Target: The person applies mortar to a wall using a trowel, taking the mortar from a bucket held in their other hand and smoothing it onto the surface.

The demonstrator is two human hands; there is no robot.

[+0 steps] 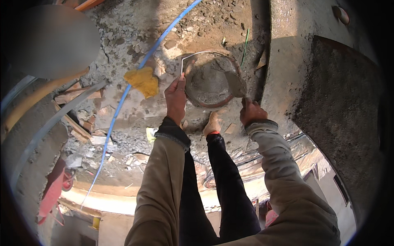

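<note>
In front of my feet lies a round pan [228, 99] with a reddish-brown rim, holding wet grey mortar [207, 80]. My right hand [252, 112] is closed round the handle of a trowel [236, 84]. Its mortar-smeared blade lies over the pan's right side. At the pan's left edge, my left hand [175, 98] pinches the end of a thin white strip [182, 65], perhaps a wire or cord. The strip rises from my fingers, bends sharply and runs right along the pan's far rim. Its far end is hard to make out.
A blue hose [119, 108] crosses the rubble on the left, passing a yellow cloth [143, 82]. Broken wood pieces [78, 127] and pale pipes [53, 127] lie farther left. My bare foot [212, 124] is just below the pan. A concrete ledge [283, 69] runs along the right.
</note>
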